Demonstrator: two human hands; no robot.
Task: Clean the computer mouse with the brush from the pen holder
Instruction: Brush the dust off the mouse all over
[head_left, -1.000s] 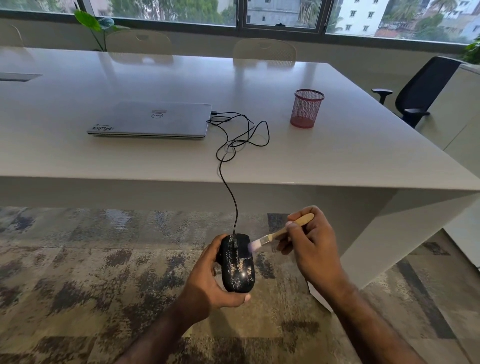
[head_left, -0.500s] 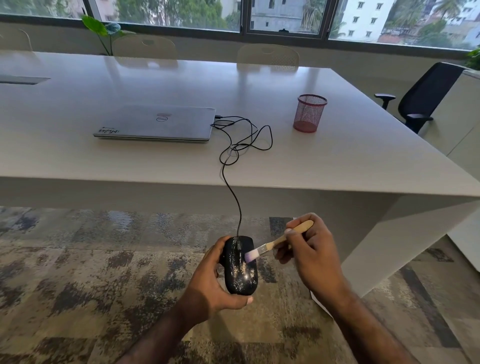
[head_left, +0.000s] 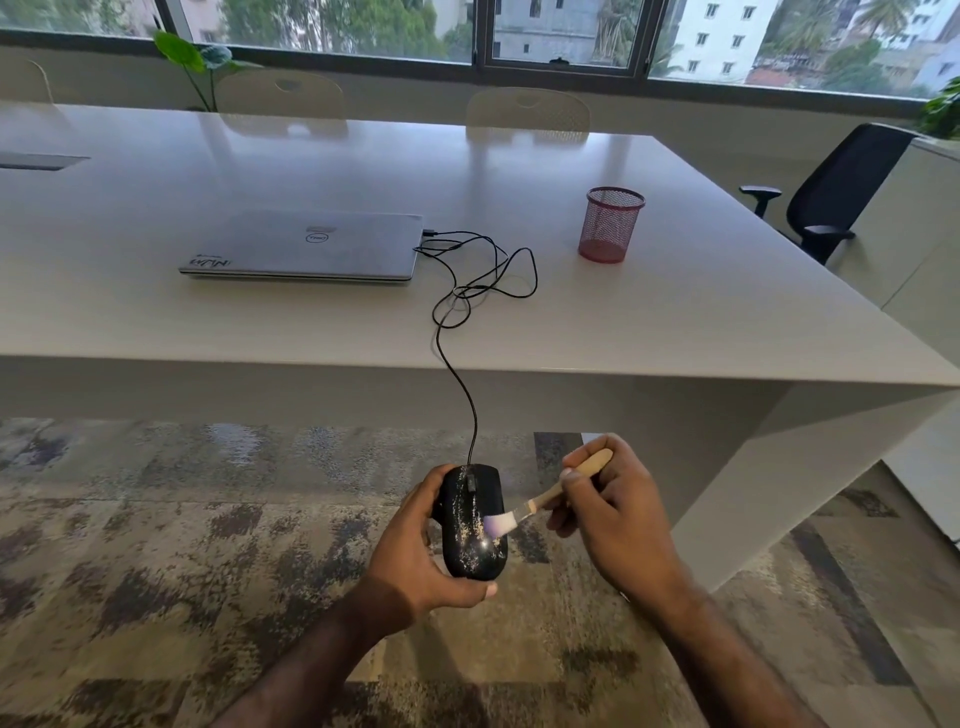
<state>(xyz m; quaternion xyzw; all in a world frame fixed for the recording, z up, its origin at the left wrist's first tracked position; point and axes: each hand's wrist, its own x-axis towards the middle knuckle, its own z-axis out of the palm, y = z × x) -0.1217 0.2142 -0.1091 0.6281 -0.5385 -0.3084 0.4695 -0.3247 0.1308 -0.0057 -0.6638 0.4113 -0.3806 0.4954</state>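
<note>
Left hand (head_left: 415, 556) cups the black computer mouse (head_left: 472, 522) from its left side and below, fingers curled round the body, thumb tip under the near end; grip firm, mouse held in the air over the patterned carpet (head_left: 156, 545), in front of the counter (head_left: 260, 322), not on it. Pale specks over the mouse's top. Right hand (head_left: 618, 514) pinches the wooden handle of the brush (head_left: 550, 496) between thumb and curled fingers; bristles touch the mouse's right upper surface. Mouse cable (head_left: 457, 374) rises over the counter edge, loops, and runs to the closed silver laptop (head_left: 306, 244). Red mesh pen holder (head_left: 610, 226) stands upright on the counter, right of the cable loops, well apart from the laptop. Black office chair (head_left: 831, 197) at far right.
</note>
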